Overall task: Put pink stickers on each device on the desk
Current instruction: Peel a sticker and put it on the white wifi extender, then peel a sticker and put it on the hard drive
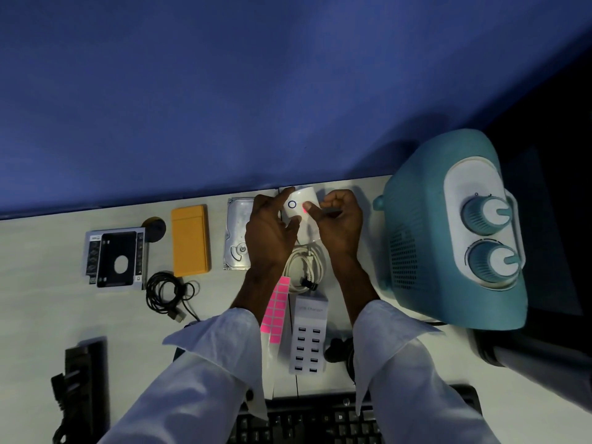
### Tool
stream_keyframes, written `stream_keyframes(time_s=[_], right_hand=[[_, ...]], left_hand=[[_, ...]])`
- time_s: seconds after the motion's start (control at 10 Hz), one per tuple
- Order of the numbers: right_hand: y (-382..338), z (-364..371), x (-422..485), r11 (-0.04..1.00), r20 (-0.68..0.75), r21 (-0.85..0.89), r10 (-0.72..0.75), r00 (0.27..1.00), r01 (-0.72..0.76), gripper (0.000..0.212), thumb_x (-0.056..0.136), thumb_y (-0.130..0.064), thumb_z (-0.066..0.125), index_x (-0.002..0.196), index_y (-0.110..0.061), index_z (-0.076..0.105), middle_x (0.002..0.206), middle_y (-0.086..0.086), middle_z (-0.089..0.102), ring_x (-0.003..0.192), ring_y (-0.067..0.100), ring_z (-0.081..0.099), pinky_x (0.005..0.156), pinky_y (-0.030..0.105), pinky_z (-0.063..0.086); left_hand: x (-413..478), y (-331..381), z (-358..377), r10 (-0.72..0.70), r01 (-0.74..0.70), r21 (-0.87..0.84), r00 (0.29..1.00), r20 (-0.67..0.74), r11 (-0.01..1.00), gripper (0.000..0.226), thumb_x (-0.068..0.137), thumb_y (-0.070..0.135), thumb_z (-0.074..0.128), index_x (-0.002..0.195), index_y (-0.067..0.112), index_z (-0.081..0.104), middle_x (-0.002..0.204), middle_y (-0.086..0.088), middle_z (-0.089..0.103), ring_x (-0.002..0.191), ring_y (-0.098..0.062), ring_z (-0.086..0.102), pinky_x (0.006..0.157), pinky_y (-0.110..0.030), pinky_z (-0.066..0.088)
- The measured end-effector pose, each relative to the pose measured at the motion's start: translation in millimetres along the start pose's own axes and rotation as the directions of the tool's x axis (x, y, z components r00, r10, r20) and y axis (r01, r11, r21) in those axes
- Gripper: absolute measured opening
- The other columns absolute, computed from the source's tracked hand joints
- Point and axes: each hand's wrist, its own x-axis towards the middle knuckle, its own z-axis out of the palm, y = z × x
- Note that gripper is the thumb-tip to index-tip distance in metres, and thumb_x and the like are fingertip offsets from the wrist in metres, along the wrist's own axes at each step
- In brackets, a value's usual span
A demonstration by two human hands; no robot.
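A small white device with a blue ring on its face is lifted near the desk's back edge. My left hand grips it from the left, fingers curled round its side. The thumb of my right hand presses a pink sticker onto its face, the other fingers curled. The sheet of pink stickers lies on the desk between my forearms. A hard drive sits partly hidden behind my left hand. A white multi-port USB charger lies below a coiled white cable.
A teal heater with two knobs stands at the right. An orange case, a drive caddy and a coiled black cable lie to the left. A black power strip is front left, a keyboard at the near edge.
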Motion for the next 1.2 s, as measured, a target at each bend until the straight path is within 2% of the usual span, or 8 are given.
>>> stream_keyframes(time_s=[0.1,0.2,0.3,0.6,0.7,0.9,1.1,1.2], right_hand=[[-1.6,-1.6,-5.0,1.000,-0.013,0.007,-0.004,1.000,0.004,0.039,0.066,-0.020,0.092,0.082,-0.023,0.057,0.081,-0.003,0.064,0.073,0.011,0.061,0.070,0.031,0.054],[-4.6,-7.0,-18.6,0.999,-0.037,0.025,-0.047,0.998,0.048,0.038,0.068,-0.016,0.091,0.090,-0.017,0.060,0.085,-0.003,0.064,0.076,0.007,0.061,0.071,0.025,0.053],[-2.8,-17.7,-58.3,0.994,-0.055,0.016,-0.104,0.993,0.105,0.033,0.075,-0.010,0.086,0.096,-0.013,0.061,0.092,0.007,0.068,0.083,0.015,0.065,0.078,0.029,0.055],[18.0,-25.0,-189.3,0.986,0.123,-0.101,-0.122,0.985,0.135,0.017,0.083,-0.005,0.066,0.095,-0.017,0.063,0.091,-0.004,0.069,0.082,0.014,0.067,0.078,0.037,0.057],[35.8,-29.5,-218.3,0.975,0.194,-0.182,-0.091,0.977,0.127,0.013,0.084,-0.010,0.063,0.096,-0.016,0.063,0.095,-0.006,0.069,0.087,0.011,0.067,0.080,0.040,0.057],[49.9,-45.6,-254.9,0.942,0.269,-0.289,-0.091,0.959,0.170,0.015,0.085,-0.019,0.057,0.099,-0.017,0.062,0.094,-0.004,0.070,0.084,0.015,0.068,0.078,0.038,0.057],[49.2,-47.3,-263.6,0.926,0.286,-0.344,-0.056,0.957,0.157,0.021,0.086,-0.013,0.063,0.108,-0.015,0.063,0.102,0.000,0.072,0.095,0.021,0.069,0.084,0.038,0.056],[47.2,-46.4,-263.4,0.922,0.286,-0.357,-0.044,0.957,0.149,0.024,0.086,-0.009,0.064,0.110,-0.013,0.063,0.106,0.001,0.072,0.099,0.020,0.069,0.086,0.033,0.056]], left_hand=[[2.6,-5.4,9.0,0.032,-0.031,-0.086,0.999,0.010,0.996,0.050,0.091,0.015,0.066,0.139,0.012,0.051,0.136,-0.012,0.056,0.120,-0.029,0.055,0.097,-0.017,0.044],[-2.9,-9.2,0.1,0.073,-0.065,-0.171,0.997,0.038,0.983,0.057,0.088,0.016,0.069,0.141,0.014,0.049,0.133,-0.011,0.058,0.119,-0.027,0.057,0.102,-0.025,0.046],[-21.5,-17.7,-21.1,0.040,-0.035,-0.143,0.999,0.031,0.989,0.051,0.083,0.010,0.069,0.131,0.023,0.056,0.124,-0.010,0.058,0.104,-0.028,0.061,0.087,-0.038,0.055],[-130.7,-80.2,-31.8,-0.077,0.066,-0.263,0.997,-0.031,0.963,0.025,0.081,0.007,0.073,0.104,0.014,0.069,0.103,-0.004,0.067,0.091,-0.021,0.068,0.079,-0.036,0.057],[-165.2,-94.8,-28.7,-0.074,0.072,-0.174,0.997,-0.002,0.982,0.037,0.081,0.013,0.071,0.118,0.014,0.063,0.114,-0.006,0.064,0.096,-0.026,0.067,0.083,-0.033,0.055],[-194.8,-101.2,-24.0,-0.062,0.059,-0.109,0.998,-0.029,0.992,0.060,0.078,0.015,0.064,0.135,0.002,0.051,0.131,-0.015,0.060,0.116,-0.033,0.058,0.100,-0.047,0.047],[-186.2,-103.8,-21.1,-0.242,0.239,-0.290,0.970,0.025,0.927,0.062,0.076,0.016,0.070,0.135,0.012,0.052,0.110,-0.010,0.066,0.101,-0.023,0.064,0.086,-0.043,0.056],[-181.5,-106.7,-21.6,-0.257,0.252,-0.260,0.966,0.014,0.932,0.056,0.078,0.011,0.073,0.131,0.011,0.056,0.112,-0.012,0.062,0.100,-0.022,0.064,0.086,-0.044,0.056]])
